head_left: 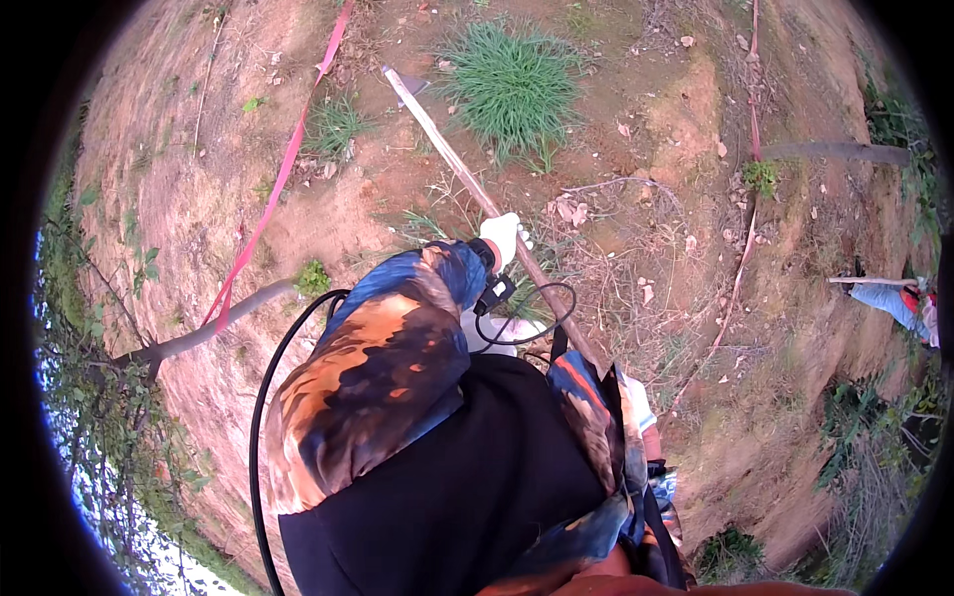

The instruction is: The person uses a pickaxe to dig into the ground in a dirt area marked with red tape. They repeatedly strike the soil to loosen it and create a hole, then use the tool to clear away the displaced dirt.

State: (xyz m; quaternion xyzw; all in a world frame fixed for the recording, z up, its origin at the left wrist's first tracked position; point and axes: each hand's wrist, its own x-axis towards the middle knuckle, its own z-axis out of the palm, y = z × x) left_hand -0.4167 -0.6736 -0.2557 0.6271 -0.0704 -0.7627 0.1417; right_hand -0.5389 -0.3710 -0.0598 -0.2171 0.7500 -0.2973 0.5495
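Note:
A long-handled hoe slants across the view before me, its wooden handle (452, 158) running from upper left down to my body. The grey metal blade (411, 83) is at the far end, over bare soil left of a grass tuft. My left hand (504, 237), in a white glove, is closed around the handle near its middle. Close to my right side, my right hand (638, 402), also white-gloved, is at the handle's rear end; a sleeve and a black strap partly cover its fingers. A black cable (522, 342) loops near the handle below my left wrist.
A thick green grass tuft (514, 86) grows ahead. Pink tape (287, 171) runs along the left, fixed to a thin trunk (250, 307); more tape (738, 279) lines the right. Another person (894, 307) with a wooden pole is at far right. Dry twigs and leaves litter the soil.

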